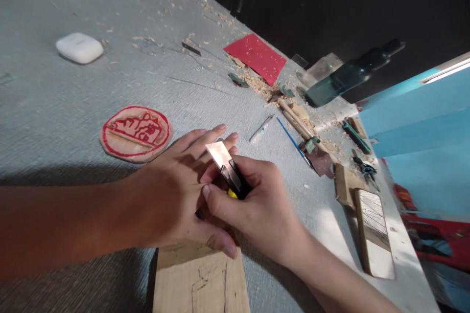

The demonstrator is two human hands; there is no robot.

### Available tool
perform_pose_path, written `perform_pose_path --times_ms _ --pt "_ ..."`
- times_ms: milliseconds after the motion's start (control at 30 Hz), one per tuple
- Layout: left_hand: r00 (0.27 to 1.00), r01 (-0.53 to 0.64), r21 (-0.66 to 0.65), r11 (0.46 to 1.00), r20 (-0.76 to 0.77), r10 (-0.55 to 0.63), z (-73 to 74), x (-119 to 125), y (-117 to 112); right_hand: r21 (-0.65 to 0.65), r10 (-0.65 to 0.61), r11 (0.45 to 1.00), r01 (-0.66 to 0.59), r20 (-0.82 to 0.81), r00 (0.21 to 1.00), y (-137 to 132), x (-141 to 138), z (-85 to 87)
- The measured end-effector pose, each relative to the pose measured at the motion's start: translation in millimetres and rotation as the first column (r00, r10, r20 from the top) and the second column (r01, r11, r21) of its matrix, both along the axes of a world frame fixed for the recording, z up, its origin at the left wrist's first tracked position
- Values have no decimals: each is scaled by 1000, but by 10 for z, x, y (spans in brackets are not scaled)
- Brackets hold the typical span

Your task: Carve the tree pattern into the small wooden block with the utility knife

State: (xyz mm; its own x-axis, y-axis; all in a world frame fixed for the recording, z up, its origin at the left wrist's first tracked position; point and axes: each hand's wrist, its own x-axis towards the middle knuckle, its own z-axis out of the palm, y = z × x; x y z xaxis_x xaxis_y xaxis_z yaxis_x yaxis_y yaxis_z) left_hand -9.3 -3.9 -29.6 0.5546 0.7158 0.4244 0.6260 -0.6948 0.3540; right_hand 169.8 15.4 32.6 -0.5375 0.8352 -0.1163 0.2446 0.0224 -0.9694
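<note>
My right hand is wrapped round a utility knife with a black and yellow body. Its wide blade is out and points up and to the left, above the fingers of my left hand. That left hand is stretched out, its palm side down over the far end of a pale wooden board. The board has thin pencil lines on its near face; the hands hide its far part. Left of my fingertips lies a round wooden piece with a red animal drawing and a red rim.
A white earbud case lies at upper left. Farther back are red sandpaper, wood shavings, and a dark glass bottle. On the right are a blue paintbrush, pliers, a wood block and a phone.
</note>
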Motion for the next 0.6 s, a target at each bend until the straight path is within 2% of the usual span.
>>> perform_pose_path --times_ms 267,600 --pt "999 -36 -61 998 28 38 16 31 -31 19 -17 1000 17 16 1000 -17 -13 1" --pt "999 -37 -8 999 -20 37 -30 19 -28 38 -22 999 20 73 997 -33 -19 -22"
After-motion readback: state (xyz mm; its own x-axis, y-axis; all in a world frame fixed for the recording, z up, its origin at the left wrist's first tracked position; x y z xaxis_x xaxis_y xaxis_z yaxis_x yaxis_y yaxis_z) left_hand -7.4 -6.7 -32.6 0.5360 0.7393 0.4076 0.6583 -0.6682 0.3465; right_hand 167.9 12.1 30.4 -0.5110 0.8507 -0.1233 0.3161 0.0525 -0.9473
